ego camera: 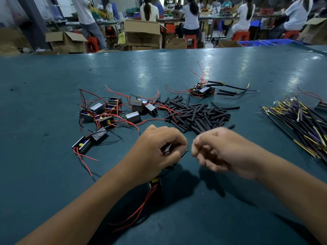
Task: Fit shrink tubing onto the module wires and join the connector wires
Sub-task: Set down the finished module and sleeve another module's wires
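The left hand [157, 149] is curled, its fingers pinching thin black wire ends that project toward the right hand [217, 152]. These wires run down to a small black box module with a yellow component [155, 183], which lies on the dark teal desk [53, 183] partly under the left wrist; its long red wires [136, 211] trail toward the near edge. The right hand is motion-blurred with fingers curled, just beside the left hand without touching it; whether it holds anything cannot be told. Directly beyond both hands lies a loose pile of short black shrink tubing pieces [196, 114]. Beyond and left of the left hand sits a cluster of black modules with red leads [113, 112]. Far beyond the right hand rests one module already fitted with tubing [203, 90]. Right of the right hand lies a bundle of black and yellow connector wires [300, 121]
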Available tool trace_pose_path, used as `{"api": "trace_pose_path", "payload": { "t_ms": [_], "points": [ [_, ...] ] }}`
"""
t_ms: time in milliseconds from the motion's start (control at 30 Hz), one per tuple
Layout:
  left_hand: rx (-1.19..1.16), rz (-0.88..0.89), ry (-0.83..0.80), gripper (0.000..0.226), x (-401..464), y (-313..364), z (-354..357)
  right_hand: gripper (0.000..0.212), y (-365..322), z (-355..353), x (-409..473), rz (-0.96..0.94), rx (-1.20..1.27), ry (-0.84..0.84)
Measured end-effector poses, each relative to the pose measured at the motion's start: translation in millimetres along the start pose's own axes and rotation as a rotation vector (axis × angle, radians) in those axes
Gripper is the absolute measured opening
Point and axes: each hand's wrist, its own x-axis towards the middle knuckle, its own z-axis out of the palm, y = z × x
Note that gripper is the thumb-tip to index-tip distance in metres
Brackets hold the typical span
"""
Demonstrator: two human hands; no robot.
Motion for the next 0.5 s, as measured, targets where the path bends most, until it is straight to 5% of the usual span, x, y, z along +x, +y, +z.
{"api": "trace_pose_path", "payload": {
  "t_ms": [100,233,500],
  "points": [
    [0.117,0.11,-0.001,0.009,1.1,0.2,0.6,0.018,-2.4,4.9,-2.6,0.287,0.229,-0.142],
    [0.219,0.18,0.001,0.012,2.4,1.4,-0.9,0.013,-6.7,8.4,-2.6,0.357,0.419,-0.195],
    [0.294,0.226,0.016,0.016,2.7,3.4,1.6,0.02,-6.4,6.1,-1.8,0.407,0.374,-0.14]
  ]
}}
